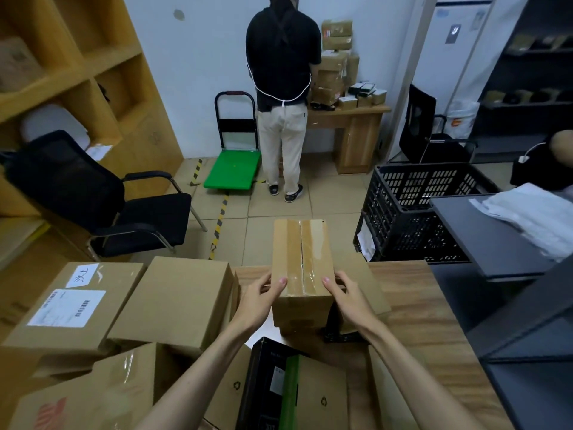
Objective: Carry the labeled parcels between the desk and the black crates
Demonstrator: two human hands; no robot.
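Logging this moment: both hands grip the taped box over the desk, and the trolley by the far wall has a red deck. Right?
Not quite. In the head view the trolley deck is green, not red. Both the left hand and right hand do grip the taped box over the desk.

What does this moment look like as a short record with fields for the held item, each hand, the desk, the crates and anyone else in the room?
held item: taped cardboard box, no label visible on its top
left hand: gripping the box's left near edge
right hand: gripping the box's right near edge
desk: wooden, crowded with cardboard parcels; labeled parcel at the left
black crates: on the floor, beyond the desk to the right
other person: standing with back turned at a far desk stacked with boxes
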